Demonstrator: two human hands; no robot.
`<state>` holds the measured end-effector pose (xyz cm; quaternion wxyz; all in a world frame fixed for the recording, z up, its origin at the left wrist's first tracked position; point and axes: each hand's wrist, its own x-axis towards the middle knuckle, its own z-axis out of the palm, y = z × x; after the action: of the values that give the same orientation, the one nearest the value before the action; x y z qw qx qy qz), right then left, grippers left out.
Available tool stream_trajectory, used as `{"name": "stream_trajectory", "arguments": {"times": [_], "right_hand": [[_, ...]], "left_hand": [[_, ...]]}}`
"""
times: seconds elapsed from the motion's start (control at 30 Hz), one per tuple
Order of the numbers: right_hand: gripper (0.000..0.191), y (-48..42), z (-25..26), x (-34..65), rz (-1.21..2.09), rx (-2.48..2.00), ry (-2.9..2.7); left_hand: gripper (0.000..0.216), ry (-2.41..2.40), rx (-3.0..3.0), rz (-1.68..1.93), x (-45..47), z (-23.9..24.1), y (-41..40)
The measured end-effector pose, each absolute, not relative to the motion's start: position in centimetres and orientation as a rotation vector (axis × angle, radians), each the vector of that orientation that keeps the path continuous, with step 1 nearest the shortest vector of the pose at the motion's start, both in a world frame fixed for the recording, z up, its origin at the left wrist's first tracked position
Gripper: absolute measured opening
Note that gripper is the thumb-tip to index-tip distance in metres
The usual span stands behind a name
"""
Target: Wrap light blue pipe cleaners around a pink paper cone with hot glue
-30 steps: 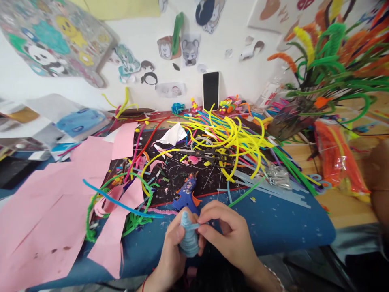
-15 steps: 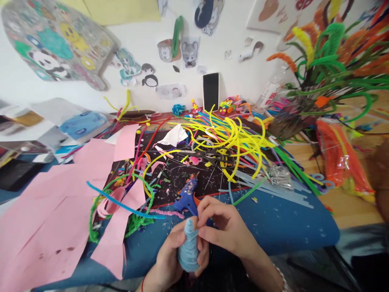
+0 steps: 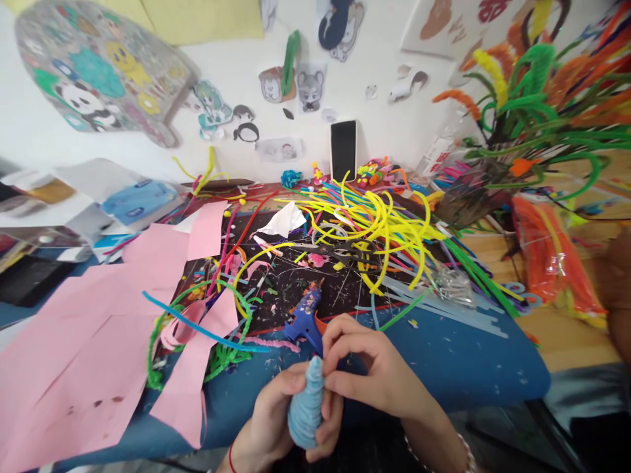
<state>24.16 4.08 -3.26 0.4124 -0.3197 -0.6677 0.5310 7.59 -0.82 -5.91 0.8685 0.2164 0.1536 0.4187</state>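
My left hand is wrapped round a light blue cone wound from fuzzy pipe cleaner, held upright at the table's near edge. My right hand pinches at the cone's tip, fingers pressed together on the pipe cleaner end. A blue glue gun lies on the table just beyond my hands. A loose blue pipe cleaner stretches off to the left.
A heap of yellow and mixed pipe cleaners covers the black mat. Pink paper sheets lie at left. A phone leans on the wall. Orange pipe cleaners in a bag sit at right.
The cone has dropped a little toward me and tilted slightly. My right hand has shifted from the cone's side up onto its tip.
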Motion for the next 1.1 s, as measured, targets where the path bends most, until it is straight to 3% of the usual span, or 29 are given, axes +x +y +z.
{"name": "stream_trajectory", "arguments": {"times": [0.57,1.0,1.1], "right_hand": [[0.004,3.5,-3.3,24.1,1.182,-0.858,-1.711],[0.025,3.6,-3.1,23.9,1.169,-0.807,-1.758],[0.025,5.5,-3.5,24.5,0.974,-0.923,-1.971]], "left_hand": [[0.027,0.493,0.527,1.089,8.0,-7.2,-1.3],[0.037,0.244,0.402,1.025,8.5,-7.4,-0.8],[0.039,0.216,0.398,1.064,8.2,-6.9,-0.5]]}}
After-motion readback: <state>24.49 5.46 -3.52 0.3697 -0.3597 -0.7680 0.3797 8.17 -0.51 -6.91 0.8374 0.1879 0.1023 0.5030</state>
